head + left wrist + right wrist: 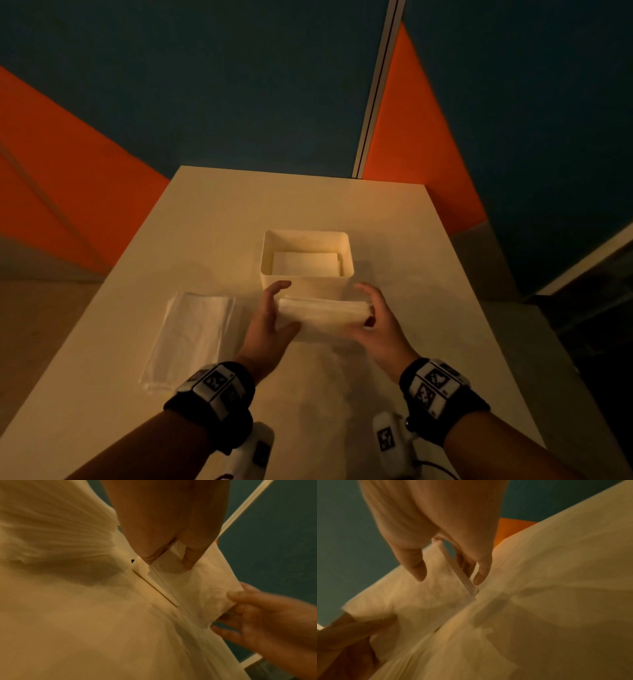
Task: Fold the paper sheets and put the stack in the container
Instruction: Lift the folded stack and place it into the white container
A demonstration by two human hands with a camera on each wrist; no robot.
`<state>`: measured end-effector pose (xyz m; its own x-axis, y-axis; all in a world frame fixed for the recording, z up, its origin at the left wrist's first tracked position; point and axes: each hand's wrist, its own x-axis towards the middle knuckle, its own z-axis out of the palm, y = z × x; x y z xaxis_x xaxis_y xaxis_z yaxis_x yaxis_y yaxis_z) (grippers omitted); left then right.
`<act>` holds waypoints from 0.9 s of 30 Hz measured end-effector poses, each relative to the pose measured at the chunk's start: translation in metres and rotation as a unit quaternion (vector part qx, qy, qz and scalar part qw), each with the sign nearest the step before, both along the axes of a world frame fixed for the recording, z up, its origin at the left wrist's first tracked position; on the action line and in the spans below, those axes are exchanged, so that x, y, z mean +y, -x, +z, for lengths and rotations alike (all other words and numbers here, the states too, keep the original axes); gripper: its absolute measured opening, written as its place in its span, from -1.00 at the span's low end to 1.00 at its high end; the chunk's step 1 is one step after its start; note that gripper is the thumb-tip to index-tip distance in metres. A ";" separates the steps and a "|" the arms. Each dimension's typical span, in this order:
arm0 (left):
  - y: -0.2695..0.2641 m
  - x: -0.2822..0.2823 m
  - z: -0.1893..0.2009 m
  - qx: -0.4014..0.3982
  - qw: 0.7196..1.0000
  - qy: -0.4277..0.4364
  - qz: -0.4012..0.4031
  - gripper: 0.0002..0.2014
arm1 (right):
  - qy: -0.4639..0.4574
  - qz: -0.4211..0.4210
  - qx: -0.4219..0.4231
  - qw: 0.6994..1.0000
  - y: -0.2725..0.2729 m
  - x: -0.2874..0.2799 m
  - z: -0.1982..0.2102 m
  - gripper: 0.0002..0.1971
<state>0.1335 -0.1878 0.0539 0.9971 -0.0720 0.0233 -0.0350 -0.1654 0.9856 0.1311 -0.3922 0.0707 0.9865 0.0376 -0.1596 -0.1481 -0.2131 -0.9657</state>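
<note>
A folded stack of white paper [323,313] hangs just above the table [394,219], right in front of the white container [270,270]. My left hand [282,306] grips its left end and my right hand [368,305] pinches its right end. One folded sheet [305,263] lies flat inside the container. The left wrist view shows my left hand [169,561] on the folded paper [202,588], with the right hand's fingers [257,612] on the far end. In the right wrist view, my right hand [449,577] holds the same paper [423,601].
A pile of unfolded sheets [191,339] lies on the table to the left of my left hand. Orange and dark blue wall panels stand behind the table's far edge [294,171]. The table's right edge runs close beside my right arm.
</note>
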 end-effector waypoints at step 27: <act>0.006 -0.009 -0.018 -0.084 0.966 -0.243 0.009 -0.52 | 0.288 0.007 -0.122 0.950 0.009 0.006 -0.034 -0.56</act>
